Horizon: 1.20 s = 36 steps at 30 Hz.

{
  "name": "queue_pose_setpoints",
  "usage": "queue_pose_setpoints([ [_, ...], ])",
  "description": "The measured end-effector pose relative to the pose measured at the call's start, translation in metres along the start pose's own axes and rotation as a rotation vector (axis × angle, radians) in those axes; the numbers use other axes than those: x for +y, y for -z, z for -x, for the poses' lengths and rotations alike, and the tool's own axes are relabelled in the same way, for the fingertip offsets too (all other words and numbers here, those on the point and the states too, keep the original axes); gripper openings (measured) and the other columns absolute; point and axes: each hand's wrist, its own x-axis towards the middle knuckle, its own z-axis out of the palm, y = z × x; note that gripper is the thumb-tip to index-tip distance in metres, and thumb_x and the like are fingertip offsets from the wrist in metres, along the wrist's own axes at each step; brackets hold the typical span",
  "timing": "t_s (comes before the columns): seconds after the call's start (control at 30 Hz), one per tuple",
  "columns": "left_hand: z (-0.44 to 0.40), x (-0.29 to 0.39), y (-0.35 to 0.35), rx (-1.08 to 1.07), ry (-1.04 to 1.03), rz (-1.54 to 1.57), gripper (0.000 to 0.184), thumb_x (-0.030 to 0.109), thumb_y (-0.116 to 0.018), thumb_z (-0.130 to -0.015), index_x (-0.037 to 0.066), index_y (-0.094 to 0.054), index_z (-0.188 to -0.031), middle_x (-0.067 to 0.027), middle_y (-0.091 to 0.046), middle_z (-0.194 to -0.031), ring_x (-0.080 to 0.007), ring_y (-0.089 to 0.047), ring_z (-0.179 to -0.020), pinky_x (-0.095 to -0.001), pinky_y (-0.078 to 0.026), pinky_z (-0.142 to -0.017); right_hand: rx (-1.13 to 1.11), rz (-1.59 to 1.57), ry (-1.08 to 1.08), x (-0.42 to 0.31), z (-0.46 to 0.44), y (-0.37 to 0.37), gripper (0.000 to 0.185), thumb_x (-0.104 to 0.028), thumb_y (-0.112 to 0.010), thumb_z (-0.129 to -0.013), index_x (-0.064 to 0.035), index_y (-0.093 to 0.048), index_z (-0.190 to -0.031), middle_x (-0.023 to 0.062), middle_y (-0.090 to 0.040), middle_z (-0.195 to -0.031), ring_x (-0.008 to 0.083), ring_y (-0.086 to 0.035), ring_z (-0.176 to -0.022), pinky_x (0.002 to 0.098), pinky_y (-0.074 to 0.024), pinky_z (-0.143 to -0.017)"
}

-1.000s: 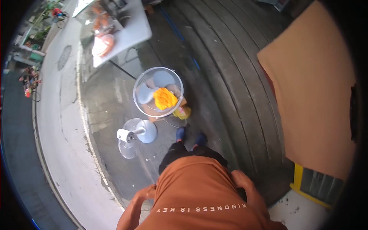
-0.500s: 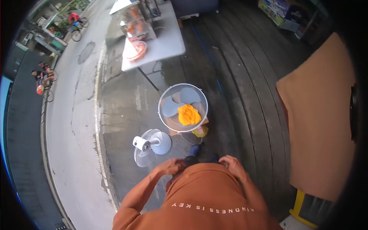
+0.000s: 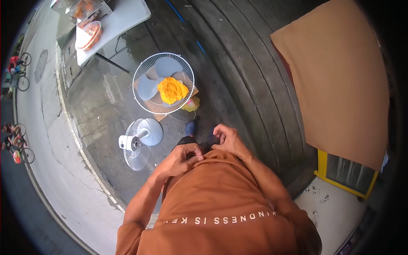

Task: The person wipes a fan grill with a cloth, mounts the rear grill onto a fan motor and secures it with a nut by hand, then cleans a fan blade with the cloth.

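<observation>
My left hand [image 3: 185, 159] is at the waist, thumb and fingers closed on the hem of the brown shirt [image 3: 216, 191]. Just to the right, my right hand [image 3: 229, 139] has its fingers curled at the same hem, which is bunched between the two hands. On the ground ahead lies a large fan head [image 3: 148, 88] with grey blades in a round white guard, and a crumpled orange-yellow cloth [image 3: 173, 91] rests on it. Beside it a smaller white fan [image 3: 136, 145] lies tipped over, its round base towards the large fan.
A white table [image 3: 123, 15] holding food containers stands ahead left. Cardboard [image 3: 335, 80] covers something at right, above a yellow frame [image 3: 321, 163]. A yellow plastic bag [image 3: 191, 104] sits beside the large fan. Cyclists [image 3: 17, 142] are on the road at left.
Both hands have come closer together at the shirt hem. My view has turned right and down, so the fans and table sit further left and higher.
</observation>
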Motion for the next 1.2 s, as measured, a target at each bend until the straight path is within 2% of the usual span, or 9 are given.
queue_pose_setpoints([
  [0.1,0.010,0.024,0.015,-0.038,0.324,-0.123,0.026,0.024,-0.074,-0.096,-0.001,-0.073,-0.088,-0.0107,-0.070,-0.078,-0.0287,-0.068,-0.077,-0.0398,-0.052,-0.074,0.057,-0.001,-0.059,-0.006,0.007,-0.015,0.033,-0.010,-0.085,-0.069,-0.0043,-0.061,-0.091,0.0041,-0.060,-0.076,0.0124,-0.058,-0.063,0.0290,-0.0512,-0.060],
  [0.2,0.010,0.011,0.006,0.128,0.246,-0.441,0.030,0.026,-0.073,-0.096,-0.001,-0.071,-0.084,-0.0165,-0.069,-0.071,-0.0385,-0.067,-0.071,-0.0449,-0.051,-0.070,0.103,0.016,-0.021,-0.009,0.009,-0.026,0.030,-0.008,-0.084,-0.070,-0.0039,-0.060,-0.088,0.0039,-0.060,-0.072,0.0126,-0.059,-0.062,0.0288,-0.0521,-0.060],
  [0.23,0.008,0.010,0.003,0.105,0.298,-0.522,0.031,0.030,-0.075,-0.093,0.000,-0.071,-0.089,-0.0218,-0.072,-0.083,-0.0445,-0.067,-0.081,-0.0472,-0.052,-0.075,0.115,0.017,-0.005,-0.011,0.010,-0.030,0.030,-0.008,-0.084,-0.070,-0.0038,-0.060,-0.087,0.0039,-0.060,-0.071,0.0128,-0.059,-0.062,0.0288,-0.0523,-0.060],
  [0.37,0.000,-0.009,0.005,0.228,0.134,-0.746,0.036,0.033,-0.078,-0.087,0.003,-0.071,-0.106,-0.0188,-0.074,-0.102,-0.0391,-0.070,-0.097,-0.0482,-0.054,-0.080,0.153,0.013,0.006,-0.018,0.011,-0.036,0.028,-0.007,-0.084,-0.071,-0.0037,-0.060,-0.086,0.0049,-0.061,-0.070,0.0133,-0.061,-0.063,0.0286,-0.0528,-0.061],
  [0.57,0.006,-0.028,0.030,-0.080,0.414,-0.602,0.043,0.020,-0.078,-0.084,0.006,-0.066,-0.122,-0.0168,-0.074,-0.102,-0.0329,-0.071,-0.093,-0.0427,-0.055,-0.083,0.177,0.020,0.033,-0.019,0.017,-0.030,0.030,-0.005,-0.084,-0.072,-0.0038,-0.059,-0.090,0.0056,-0.059,-0.071,0.0140,-0.060,-0.062,0.0293,-0.0522,-0.060],
  [0.73,0.015,-0.049,0.026,0.118,0.240,-0.290,0.035,0.021,-0.076,-0.090,0.000,-0.065,-0.117,-0.0095,-0.071,-0.091,-0.0198,-0.065,-0.083,-0.0343,-0.053,-0.079,0.083,0.053,0.013,-0.019,0.013,-0.019,0.034,-0.004,-0.084,-0.071,-0.0039,-0.058,-0.093,0.0063,-0.062,-0.082,0.0146,-0.060,-0.065,0.0297,-0.0526,-0.062],
  [0.97,0.029,-0.035,0.018,0.315,0.276,0.052,0.030,0.023,-0.076,-0.094,0.000,-0.064,-0.108,-0.0007,-0.066,-0.089,-0.0079,-0.058,-0.083,-0.0269,-0.049,-0.075,-0.184,0.053,0.180,-0.042,-0.004,-0.005,0.068,-0.018,-0.085,-0.079,-0.0112,-0.056,-0.139,0.0137,-0.055,-0.139,0.0282,-0.059,-0.118,0.0397,-0.0508,-0.101],
  [1.07,0.028,-0.042,0.015,0.334,0.244,0.158,0.030,0.023,-0.077,-0.093,0.000,-0.064,-0.107,-0.0003,-0.065,-0.089,-0.0079,-0.058,-0.082,-0.0262,-0.050,-0.075,-0.288,0.174,0.440,-0.062,-0.029,-0.022,0.066,-0.023,-0.079,-0.087,-0.0095,-0.053,-0.146,0.0159,-0.053,-0.149,0.0343,-0.055,-0.131,0.0434,-0.0464,-0.109],
  [1.2,0.033,-0.052,0.010,0.384,0.190,0.205,0.030,0.018,-0.080,-0.091,0.000,-0.064,-0.109,-0.0019,-0.065,-0.095,-0.0088,-0.059,-0.087,-0.0266,-0.050,-0.078,-0.631,0.076,0.237,-0.084,-0.043,-0.052,0.059,-0.026,-0.074,-0.093,-0.0038,-0.054,-0.144,0.0232,-0.062,-0.138,0.0366,-0.059,-0.129,0.0413,-0.0464,-0.108],
])
